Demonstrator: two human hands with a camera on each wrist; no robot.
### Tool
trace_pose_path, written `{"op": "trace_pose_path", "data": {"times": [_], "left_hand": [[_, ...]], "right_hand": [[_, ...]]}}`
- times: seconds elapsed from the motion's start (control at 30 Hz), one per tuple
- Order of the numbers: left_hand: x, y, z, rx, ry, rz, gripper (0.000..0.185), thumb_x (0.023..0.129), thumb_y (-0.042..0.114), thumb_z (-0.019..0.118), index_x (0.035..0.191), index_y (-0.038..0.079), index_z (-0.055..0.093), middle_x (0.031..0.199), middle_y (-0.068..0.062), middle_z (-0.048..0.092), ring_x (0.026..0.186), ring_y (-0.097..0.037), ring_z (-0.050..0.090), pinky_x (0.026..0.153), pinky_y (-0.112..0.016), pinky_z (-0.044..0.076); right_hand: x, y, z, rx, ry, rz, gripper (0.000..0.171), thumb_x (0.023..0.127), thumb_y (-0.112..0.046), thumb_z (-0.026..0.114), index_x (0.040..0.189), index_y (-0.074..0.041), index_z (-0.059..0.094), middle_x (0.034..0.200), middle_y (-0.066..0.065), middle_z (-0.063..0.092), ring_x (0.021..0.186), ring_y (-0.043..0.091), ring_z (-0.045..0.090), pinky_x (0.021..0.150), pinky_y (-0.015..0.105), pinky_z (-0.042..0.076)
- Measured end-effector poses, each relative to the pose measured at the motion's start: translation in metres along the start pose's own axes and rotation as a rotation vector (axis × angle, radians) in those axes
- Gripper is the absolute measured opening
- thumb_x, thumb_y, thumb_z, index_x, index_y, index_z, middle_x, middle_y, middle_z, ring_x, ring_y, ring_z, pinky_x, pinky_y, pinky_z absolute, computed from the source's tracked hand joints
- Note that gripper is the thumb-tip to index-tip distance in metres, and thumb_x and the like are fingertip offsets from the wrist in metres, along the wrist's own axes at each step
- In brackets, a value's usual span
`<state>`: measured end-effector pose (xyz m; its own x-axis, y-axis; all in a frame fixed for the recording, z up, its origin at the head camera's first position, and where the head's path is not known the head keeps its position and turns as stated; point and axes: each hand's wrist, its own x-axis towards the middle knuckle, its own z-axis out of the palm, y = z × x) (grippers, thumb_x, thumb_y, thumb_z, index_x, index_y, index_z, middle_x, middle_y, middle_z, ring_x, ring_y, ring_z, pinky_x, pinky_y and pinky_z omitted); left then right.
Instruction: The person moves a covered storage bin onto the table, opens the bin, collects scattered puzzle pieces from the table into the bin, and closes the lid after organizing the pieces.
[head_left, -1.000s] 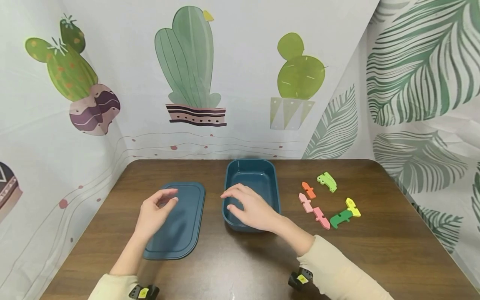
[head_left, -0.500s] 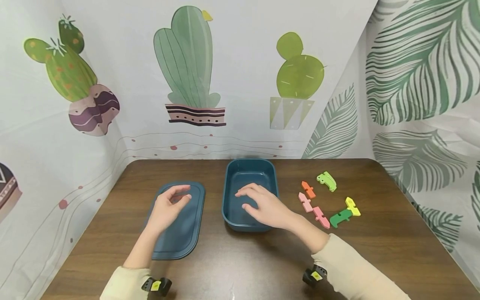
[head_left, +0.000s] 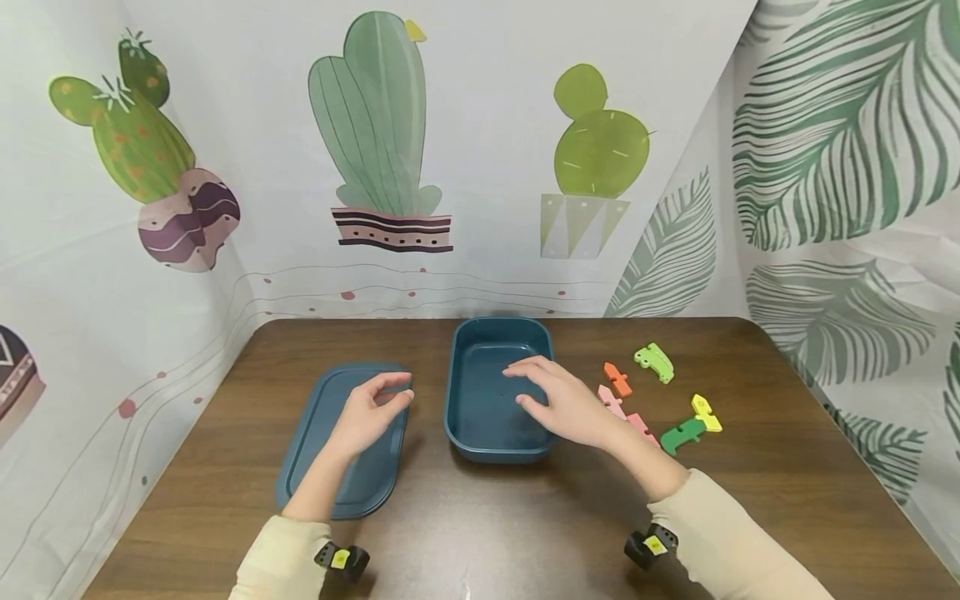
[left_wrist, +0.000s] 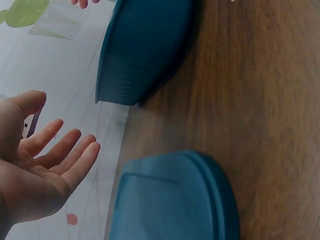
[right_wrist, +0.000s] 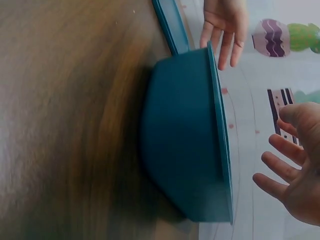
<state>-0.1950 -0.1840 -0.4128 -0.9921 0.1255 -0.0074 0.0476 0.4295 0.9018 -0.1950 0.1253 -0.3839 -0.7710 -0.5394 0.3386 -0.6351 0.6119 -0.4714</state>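
My left hand hovers over the right part of a flat dark-blue lid, holding nothing, fingers loosely bent. Over the right side of an empty dark-blue box hangs my right hand, also holding nothing. The left wrist view has the left hand with spread fingers, above the lid and apart from the box. From the right wrist, the right hand appears beyond the rim of the box, its fingers apart and relaxed.
Right of the box lie small flat toy pieces: a light-green one, an orange one, pink ones, a dark-green one and a yellow one. A printed cloth hangs behind the wooden table.
Both hands have drifted to the right, the left across the lid and the right across the box toward its right rim. The lid, box and toy pieces have stayed in place.
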Motion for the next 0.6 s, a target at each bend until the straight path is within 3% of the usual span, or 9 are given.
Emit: {"op": "trace_pose_path", "data": {"times": [0.43,0.6], "left_hand": [[0.016,-0.005,0.018,-0.050,-0.066,-0.043,0.045,0.088,0.026,0.062,0.128,0.008,0.052,0.131,-0.014,0.051,0.106,-0.025,0.058,0.087,-0.040,0.051],[0.021,-0.003,0.024,-0.041,-0.093,-0.060,0.049,0.087,0.025,0.062,0.130,0.005,0.050,0.133,-0.016,0.049,0.114,-0.027,0.054,0.087,-0.037,0.052]], "right_hand": [[-0.014,0.028,-0.015,-0.053,0.063,0.070,0.039,0.086,-0.014,0.063,0.124,-0.011,0.055,0.122,0.006,0.054,0.110,0.022,0.054,0.086,0.039,0.050],[-0.019,0.038,-0.021,-0.081,0.088,0.116,0.039,0.086,-0.015,0.064,0.124,-0.011,0.055,0.120,0.007,0.056,0.108,0.023,0.055,0.084,0.040,0.050]]}}
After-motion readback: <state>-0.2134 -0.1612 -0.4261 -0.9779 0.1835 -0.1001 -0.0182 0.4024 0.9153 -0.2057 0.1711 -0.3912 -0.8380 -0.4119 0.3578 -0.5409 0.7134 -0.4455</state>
